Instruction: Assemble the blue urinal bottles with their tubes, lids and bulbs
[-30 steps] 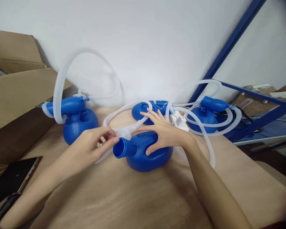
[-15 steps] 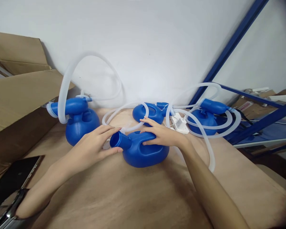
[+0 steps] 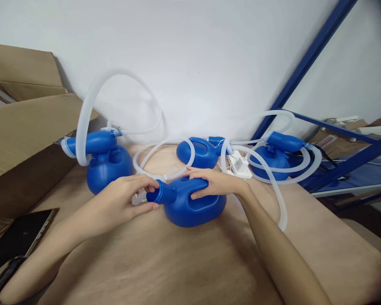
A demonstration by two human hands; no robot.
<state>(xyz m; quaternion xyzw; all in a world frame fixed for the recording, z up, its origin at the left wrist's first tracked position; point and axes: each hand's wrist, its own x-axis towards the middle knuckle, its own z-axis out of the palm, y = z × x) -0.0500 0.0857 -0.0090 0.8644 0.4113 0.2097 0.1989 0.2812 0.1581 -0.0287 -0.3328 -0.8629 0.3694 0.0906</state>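
- The neck [image 3: 161, 193] of the blue plastic bottle [image 3: 193, 207] is being swung lower toward the left hand [image 3: 120, 203].
- The neck is being clamped by its fingers [image 3: 147, 183].
- The bottle's handle is being clamped by the right hand [image 3: 217, 184].
- The bottle is being held on the counter [image 3: 178, 262].

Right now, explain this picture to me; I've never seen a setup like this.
This is a single view from a camera worn on a person's head, looking forward and down. There is no machine here, just two bare hands. The left hand grips the spout of a blue plastic jug, and the right hand holds its body. Three more blue jugs sit behind it on a tan tabletop, with translucent corrugated hose looping around them, near a white power strip.
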